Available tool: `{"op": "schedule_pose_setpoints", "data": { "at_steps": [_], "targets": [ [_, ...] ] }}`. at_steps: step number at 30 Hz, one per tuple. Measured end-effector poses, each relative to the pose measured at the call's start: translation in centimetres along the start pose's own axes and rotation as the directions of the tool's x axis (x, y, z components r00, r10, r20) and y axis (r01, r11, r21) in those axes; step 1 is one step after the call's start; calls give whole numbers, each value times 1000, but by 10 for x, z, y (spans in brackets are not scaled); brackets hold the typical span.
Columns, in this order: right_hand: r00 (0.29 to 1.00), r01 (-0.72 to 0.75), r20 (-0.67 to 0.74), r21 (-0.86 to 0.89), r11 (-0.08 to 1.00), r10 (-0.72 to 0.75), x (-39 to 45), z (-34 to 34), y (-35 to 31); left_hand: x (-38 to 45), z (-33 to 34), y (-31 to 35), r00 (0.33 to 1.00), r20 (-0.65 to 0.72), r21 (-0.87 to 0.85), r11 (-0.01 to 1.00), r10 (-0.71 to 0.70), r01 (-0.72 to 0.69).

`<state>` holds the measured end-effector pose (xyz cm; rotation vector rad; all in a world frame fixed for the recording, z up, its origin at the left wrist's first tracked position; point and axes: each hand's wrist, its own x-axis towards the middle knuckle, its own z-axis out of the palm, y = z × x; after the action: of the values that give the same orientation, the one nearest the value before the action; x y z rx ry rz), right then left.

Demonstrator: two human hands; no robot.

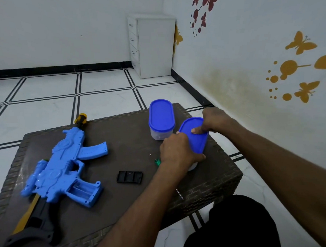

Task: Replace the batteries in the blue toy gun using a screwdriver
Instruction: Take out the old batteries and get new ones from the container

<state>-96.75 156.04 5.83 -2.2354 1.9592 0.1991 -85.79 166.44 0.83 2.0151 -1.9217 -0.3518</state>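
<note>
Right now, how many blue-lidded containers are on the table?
2. One stands closed at the table's far edge; the nearer one is held by both hands, its lid tilted up. None seem hidden.

No readable text, labels or numbers anywhere.

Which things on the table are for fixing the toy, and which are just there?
For the job: blue toy gun, black battery cover, screwdriver, small screw, near lidded container in both hands.

Just there: far lidded container, white drawer cabinet.
</note>
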Motion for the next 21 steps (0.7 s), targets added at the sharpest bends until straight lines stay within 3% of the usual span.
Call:
{"op": "schedule_pose_setpoints", "data": {
  "at_steps": [4,6,12,18,21],
  "targets": [
    [999,-17,-25,195,981,23,0,0,6,-2,-3,-1,1000,-18,28,999,17,-16],
    [999,-37,-13,352,935,45,1,3,11,-6,-6,-1,999,-32,49,998,41,-40],
    [999,-47,9,598,800,52,-6,5,20,-14,-3,0,987,-39,109,982,157,-152],
    [989,12,-102,779,627,108,-16,20,34,-16,0,-11,979,9,162,966,204,-203],
    [987,6,-101,804,595,127,-21,21,38,-20,0,-13,972,28,186,954,232,-233]
  ]
}}
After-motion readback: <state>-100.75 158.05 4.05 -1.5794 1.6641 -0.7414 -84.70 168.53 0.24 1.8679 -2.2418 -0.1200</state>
